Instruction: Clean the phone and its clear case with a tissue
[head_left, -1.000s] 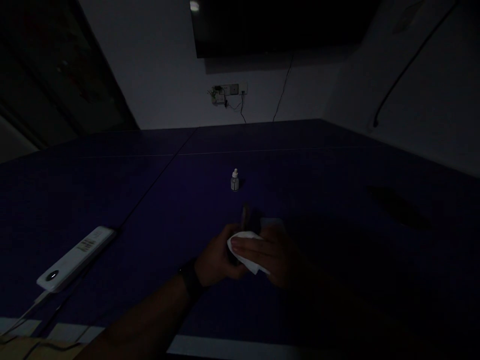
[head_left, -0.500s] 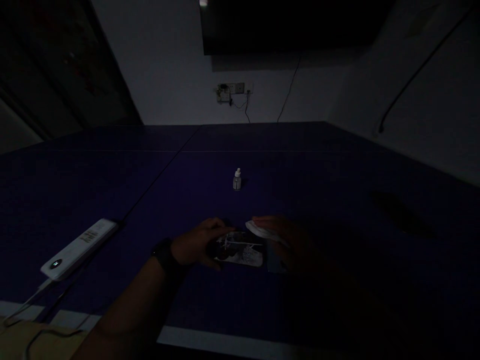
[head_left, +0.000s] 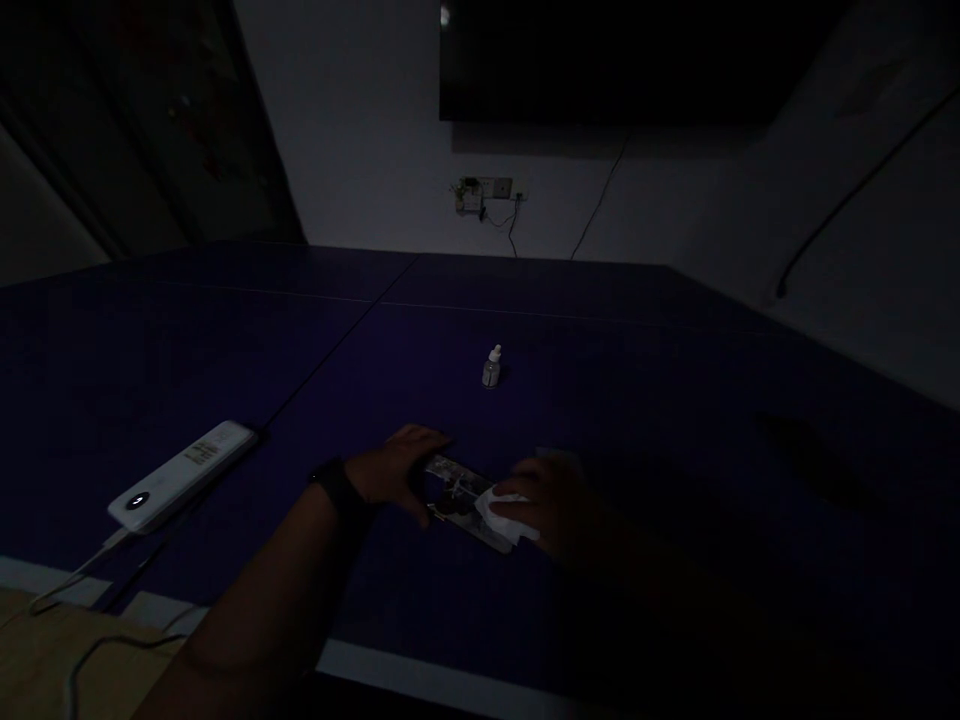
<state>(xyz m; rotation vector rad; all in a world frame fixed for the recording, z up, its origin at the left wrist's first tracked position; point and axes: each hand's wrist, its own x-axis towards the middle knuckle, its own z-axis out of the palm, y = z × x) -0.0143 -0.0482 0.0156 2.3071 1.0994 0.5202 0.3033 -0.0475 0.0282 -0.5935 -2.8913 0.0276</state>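
Our left hand (head_left: 390,475), thumb and fingers spread wide, frames the left end of the phone (head_left: 459,492) on the table (head_left: 405,350). Our right hand (head_left: 553,505) holds a tissue (head_left: 506,516) against its right part. Beyond stands a capped bottle (head_left: 491,372); we cannot discern its contents.
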